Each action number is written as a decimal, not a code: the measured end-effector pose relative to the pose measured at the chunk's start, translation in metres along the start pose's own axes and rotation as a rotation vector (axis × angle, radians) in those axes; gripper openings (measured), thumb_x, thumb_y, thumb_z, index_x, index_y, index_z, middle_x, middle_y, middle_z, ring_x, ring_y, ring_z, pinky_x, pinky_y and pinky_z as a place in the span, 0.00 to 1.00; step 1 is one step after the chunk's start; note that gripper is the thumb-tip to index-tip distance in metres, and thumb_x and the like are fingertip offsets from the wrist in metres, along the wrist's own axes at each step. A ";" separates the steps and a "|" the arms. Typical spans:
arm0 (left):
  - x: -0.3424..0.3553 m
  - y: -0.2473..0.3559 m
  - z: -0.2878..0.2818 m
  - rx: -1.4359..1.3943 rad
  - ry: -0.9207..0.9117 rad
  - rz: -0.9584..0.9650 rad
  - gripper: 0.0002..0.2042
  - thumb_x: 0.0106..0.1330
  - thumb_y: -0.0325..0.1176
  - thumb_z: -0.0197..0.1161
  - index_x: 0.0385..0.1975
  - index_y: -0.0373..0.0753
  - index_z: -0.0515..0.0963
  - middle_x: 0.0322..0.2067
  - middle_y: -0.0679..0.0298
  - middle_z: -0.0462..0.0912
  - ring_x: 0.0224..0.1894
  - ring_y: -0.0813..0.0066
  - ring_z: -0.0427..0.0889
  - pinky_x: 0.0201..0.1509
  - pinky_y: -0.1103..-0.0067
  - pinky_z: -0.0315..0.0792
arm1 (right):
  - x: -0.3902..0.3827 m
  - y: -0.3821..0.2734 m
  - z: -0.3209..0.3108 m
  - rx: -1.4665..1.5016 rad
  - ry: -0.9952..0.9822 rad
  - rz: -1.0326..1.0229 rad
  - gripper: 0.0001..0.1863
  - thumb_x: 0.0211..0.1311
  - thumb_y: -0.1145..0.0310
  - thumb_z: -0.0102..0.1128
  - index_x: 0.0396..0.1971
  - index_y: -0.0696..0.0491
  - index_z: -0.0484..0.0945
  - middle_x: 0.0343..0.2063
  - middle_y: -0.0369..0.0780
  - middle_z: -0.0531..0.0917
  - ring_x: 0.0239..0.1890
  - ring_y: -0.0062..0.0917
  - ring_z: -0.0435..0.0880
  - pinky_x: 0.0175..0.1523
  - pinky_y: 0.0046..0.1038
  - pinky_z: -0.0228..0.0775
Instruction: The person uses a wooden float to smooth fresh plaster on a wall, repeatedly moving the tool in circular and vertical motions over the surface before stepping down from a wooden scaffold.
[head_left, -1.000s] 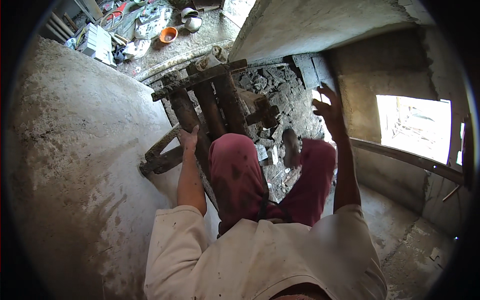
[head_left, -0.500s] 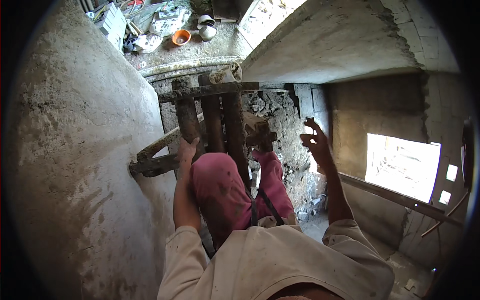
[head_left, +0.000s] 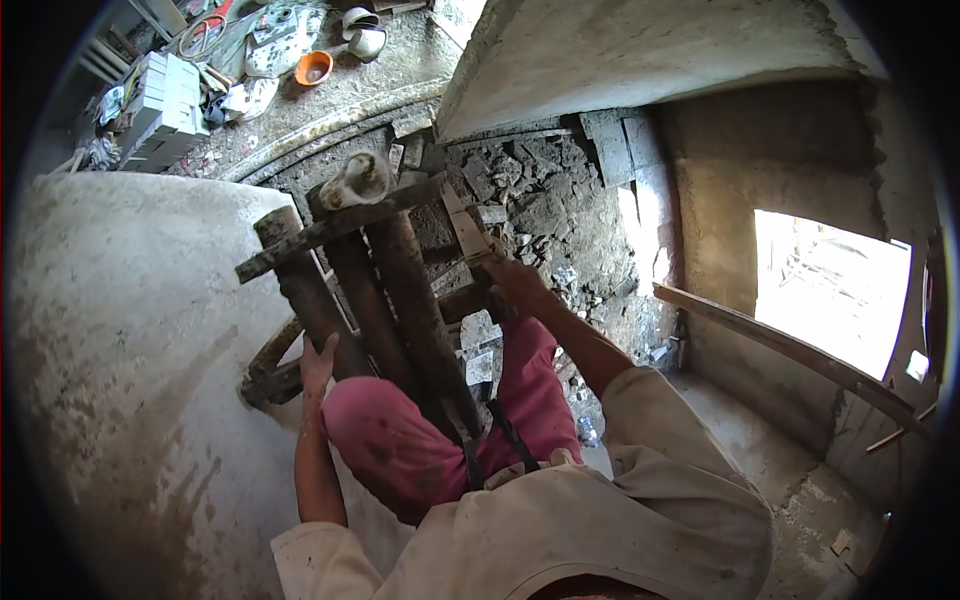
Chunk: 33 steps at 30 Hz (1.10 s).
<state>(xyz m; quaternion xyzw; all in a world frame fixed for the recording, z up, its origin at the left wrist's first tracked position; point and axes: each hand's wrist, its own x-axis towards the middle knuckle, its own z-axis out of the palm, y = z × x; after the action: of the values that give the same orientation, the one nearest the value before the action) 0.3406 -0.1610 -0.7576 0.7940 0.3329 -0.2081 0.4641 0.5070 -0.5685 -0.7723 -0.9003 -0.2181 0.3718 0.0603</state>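
Observation:
Several thick dark poles run side by side in a rough wooden trestle frame, under and ahead of my legs. My left hand (head_left: pixel 318 362) grips the edge of the left pole (head_left: pixel 320 305), thumb and fingers on either side of its near part. My right hand (head_left: pixel 515 283) is closed on the end of a wooden beam (head_left: pixel 462 302) at the frame's right side; its fingertips are partly hidden. A mud-crusted crosspiece (head_left: pixel 335 232) lies across the poles' far ends. On it rests a dirty pale cup-like container (head_left: pixel 358 182), tipped on its side.
A plastered wall surface (head_left: pixel 150 330) stands close on the left. Rubble (head_left: pixel 535 200) covers the ground below at right. An orange bowl (head_left: pixel 313 68), white helmet-like items (head_left: pixel 366 42) and grey blocks (head_left: pixel 165 110) lie beyond. A long timber (head_left: pixel 780 340) runs beneath a bright wall opening (head_left: pixel 830 285).
My right hand has come down from the air, fingers spread, to the wooden beam and closed on it. My left hand stays on the pole. The view has turned, bringing the frame leftward.

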 end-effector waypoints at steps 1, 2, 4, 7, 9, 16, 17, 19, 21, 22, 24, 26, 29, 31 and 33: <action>0.006 -0.015 -0.001 -0.014 -0.011 -0.008 0.40 0.61 0.53 0.62 0.66 0.33 0.55 0.60 0.46 0.67 0.62 0.55 0.66 0.64 0.72 0.61 | 0.016 -0.001 -0.001 -0.015 0.020 -0.044 0.30 0.58 0.55 0.60 0.59 0.47 0.65 0.52 0.45 0.73 0.53 0.39 0.74 0.51 0.41 0.71; 0.011 -0.013 0.003 -0.029 -0.032 -0.014 0.40 0.61 0.53 0.62 0.66 0.33 0.55 0.60 0.45 0.66 0.62 0.55 0.66 0.64 0.72 0.61 | 0.027 0.000 0.000 -0.029 0.038 -0.077 0.30 0.58 0.53 0.59 0.59 0.47 0.66 0.53 0.44 0.73 0.55 0.39 0.73 0.53 0.41 0.70; 0.015 -0.004 0.001 0.008 -0.054 -0.055 0.41 0.61 0.52 0.62 0.66 0.32 0.54 0.60 0.45 0.66 0.62 0.55 0.66 0.64 0.72 0.60 | 0.044 0.004 0.003 -0.087 0.099 -0.157 0.30 0.58 0.50 0.58 0.59 0.47 0.66 0.55 0.43 0.72 0.59 0.37 0.69 0.57 0.43 0.65; 0.015 -0.001 0.002 0.078 -0.058 -0.130 0.41 0.60 0.52 0.63 0.65 0.31 0.55 0.60 0.46 0.67 0.62 0.56 0.67 0.64 0.71 0.61 | 0.054 0.015 0.014 -0.140 0.131 -0.257 0.31 0.58 0.47 0.56 0.58 0.47 0.66 0.57 0.41 0.69 0.64 0.35 0.62 0.63 0.45 0.57; 0.009 0.016 -0.004 0.184 -0.058 -0.238 0.41 0.60 0.53 0.64 0.65 0.32 0.56 0.59 0.46 0.68 0.62 0.56 0.67 0.63 0.71 0.62 | 0.049 0.023 0.027 -0.077 0.023 -0.268 0.32 0.57 0.46 0.56 0.58 0.48 0.67 0.59 0.41 0.68 0.66 0.35 0.59 0.65 0.47 0.52; -0.072 0.021 -0.012 0.353 0.039 -0.277 0.35 0.63 0.44 0.61 0.65 0.32 0.56 0.58 0.50 0.70 0.61 0.58 0.68 0.62 0.71 0.63 | 0.073 0.049 0.024 -0.155 -0.062 -0.413 0.32 0.59 0.44 0.54 0.57 0.50 0.67 0.56 0.42 0.71 0.63 0.36 0.63 0.63 0.47 0.54; -0.101 -0.015 -0.016 0.289 0.052 -0.269 0.34 0.64 0.41 0.60 0.66 0.33 0.54 0.58 0.50 0.70 0.61 0.58 0.68 0.63 0.72 0.63 | 0.076 0.050 0.018 -0.151 -0.075 -0.459 0.32 0.59 0.43 0.53 0.56 0.51 0.67 0.55 0.42 0.71 0.63 0.37 0.63 0.63 0.47 0.54; -0.168 -0.088 -0.020 0.075 0.059 -0.188 0.32 0.66 0.36 0.57 0.67 0.34 0.52 0.59 0.51 0.69 0.61 0.59 0.68 0.63 0.73 0.62 | 0.078 0.042 0.008 -0.144 -0.104 -0.530 0.31 0.60 0.43 0.52 0.54 0.51 0.68 0.54 0.43 0.72 0.63 0.37 0.64 0.64 0.46 0.54; -0.219 -0.112 -0.007 -0.239 0.079 -0.160 0.31 0.67 0.32 0.55 0.68 0.37 0.50 0.59 0.52 0.69 0.60 0.60 0.68 0.64 0.73 0.62 | 0.085 0.031 0.005 -0.160 -0.130 -0.587 0.30 0.60 0.43 0.51 0.52 0.51 0.69 0.54 0.44 0.72 0.62 0.38 0.64 0.64 0.45 0.53; -0.227 -0.104 0.007 -0.290 0.123 -0.265 0.31 0.68 0.33 0.54 0.69 0.38 0.50 0.58 0.52 0.70 0.60 0.61 0.68 0.63 0.73 0.63 | 0.092 0.030 0.006 -0.165 -0.075 -0.672 0.29 0.60 0.43 0.51 0.51 0.52 0.70 0.53 0.44 0.72 0.62 0.38 0.64 0.65 0.45 0.53; -0.228 -0.050 0.038 -0.389 0.178 -0.469 0.30 0.70 0.35 0.52 0.69 0.40 0.48 0.55 0.52 0.73 0.60 0.61 0.69 0.62 0.73 0.65 | 0.101 0.039 0.007 -0.167 0.034 -0.811 0.28 0.60 0.43 0.52 0.48 0.52 0.72 0.52 0.44 0.73 0.62 0.39 0.63 0.65 0.43 0.53; -0.219 0.018 0.051 -0.197 0.069 -0.593 0.29 0.72 0.38 0.49 0.69 0.40 0.48 0.54 0.52 0.73 0.60 0.60 0.69 0.62 0.72 0.64 | 0.104 0.047 0.008 -0.073 -0.044 -0.875 0.26 0.60 0.44 0.52 0.45 0.53 0.72 0.52 0.43 0.73 0.62 0.39 0.63 0.65 0.43 0.54; -0.214 0.067 0.079 -0.087 0.041 -0.788 0.29 0.73 0.48 0.44 0.68 0.38 0.52 0.59 0.52 0.68 0.61 0.56 0.67 0.65 0.67 0.59 | 0.111 0.051 0.010 -0.039 -0.078 -0.949 0.25 0.60 0.45 0.53 0.43 0.53 0.73 0.50 0.43 0.73 0.62 0.38 0.64 0.64 0.43 0.55; -0.231 0.035 0.128 -0.037 0.152 -0.756 0.30 0.72 0.51 0.43 0.67 0.37 0.55 0.61 0.52 0.66 0.62 0.54 0.66 0.66 0.64 0.58 | 0.110 0.041 0.015 -0.052 -0.104 -0.963 0.24 0.60 0.45 0.53 0.42 0.53 0.74 0.49 0.43 0.74 0.61 0.38 0.65 0.63 0.43 0.56; -0.217 0.022 0.172 0.012 0.262 -0.698 0.30 0.72 0.52 0.42 0.65 0.36 0.57 0.61 0.50 0.66 0.62 0.53 0.66 0.66 0.64 0.58 | 0.111 0.039 0.010 -0.078 -0.166 -0.948 0.24 0.60 0.46 0.53 0.41 0.53 0.74 0.47 0.44 0.75 0.60 0.37 0.66 0.62 0.43 0.56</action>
<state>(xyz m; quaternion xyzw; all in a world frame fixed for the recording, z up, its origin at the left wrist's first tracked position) 0.2023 -0.3921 -0.6891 0.6551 0.6391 -0.2525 0.3141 0.5831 -0.5558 -0.8613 -0.6708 -0.6222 0.3653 0.1716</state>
